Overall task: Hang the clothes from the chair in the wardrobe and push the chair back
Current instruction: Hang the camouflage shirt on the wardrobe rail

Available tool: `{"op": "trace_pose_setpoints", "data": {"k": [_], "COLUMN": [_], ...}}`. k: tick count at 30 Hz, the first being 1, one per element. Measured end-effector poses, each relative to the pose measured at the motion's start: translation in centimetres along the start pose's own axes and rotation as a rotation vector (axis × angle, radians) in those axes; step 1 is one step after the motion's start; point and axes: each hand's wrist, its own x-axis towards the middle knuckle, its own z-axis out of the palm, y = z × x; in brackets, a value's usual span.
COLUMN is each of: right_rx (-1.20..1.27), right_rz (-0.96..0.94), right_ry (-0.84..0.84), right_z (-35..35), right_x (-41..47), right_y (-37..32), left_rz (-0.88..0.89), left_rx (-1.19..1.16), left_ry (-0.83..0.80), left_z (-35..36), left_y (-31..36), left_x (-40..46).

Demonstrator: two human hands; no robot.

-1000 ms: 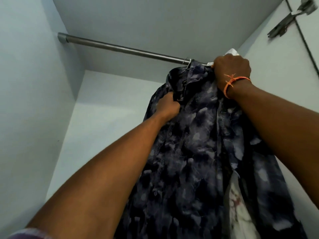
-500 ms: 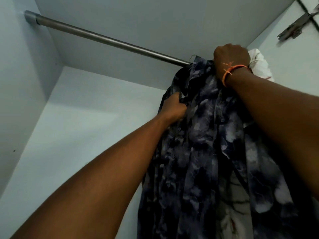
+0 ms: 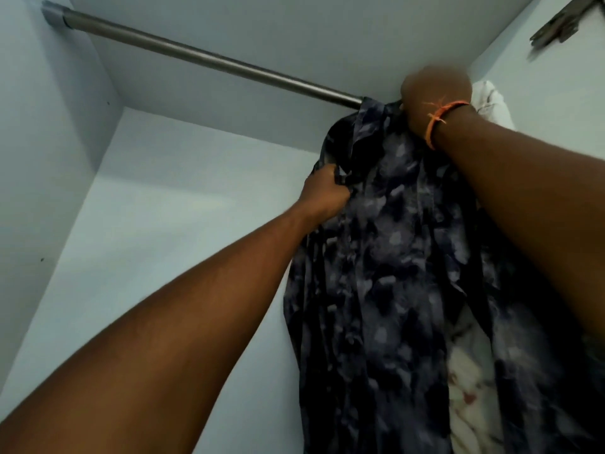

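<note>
Metal rail [image 3: 209, 59] spans our pale wardrobe [image 3: 183, 191] | left hand [image 3: 325, 193] pinches dark patterned shirt [image 3: 393, 257] | right hand [image 3: 432, 103] blurred at the rail, grip unclear

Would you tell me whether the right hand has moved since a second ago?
Yes: the right hand has risen slightly against the wardrobe rod.

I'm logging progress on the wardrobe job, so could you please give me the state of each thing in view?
Dark blue-grey patterned shirt: up at the rod, both hands gripping it.
Grey metal wardrobe rod: bare along its left stretch.
White garment: behind the shirt, at the rod's right end.
Left hand: gripping the shirt's edge.
Right hand: blurred, fist at the shirt's top.
</note>
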Motion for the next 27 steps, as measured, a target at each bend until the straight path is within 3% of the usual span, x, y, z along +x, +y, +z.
{"op": "trace_pose_setpoints", "data": {"k": [7, 16, 23, 27], "right_rx": [0.251, 0.571, 0.508, 0.461], "right_rz": [0.173, 0.279, 0.327, 0.252], "right_ry": [0.032, -0.027, -0.101, -0.096], "right_z": [-0.7, -1.9, -3.9, -4.0], "right_x": [-7.3, -21.2, -32.1, -37.2], "right_y": [0.8, 2.1, 1.4, -1.9], "left_rz": [-0.087, -0.434, -0.553, -0.583], "left_rx": [-0.018, -0.104, -0.017, 0.049], "left_ry": [-0.061, -0.268, -0.406, -0.362], "left_z": [2.7, 10.3, 11.3, 10.1], "left_y": [-1.7, -2.9, -2.7, -2.8], "left_x": [-7.1, -20.9, -28.4, -31.5]}}
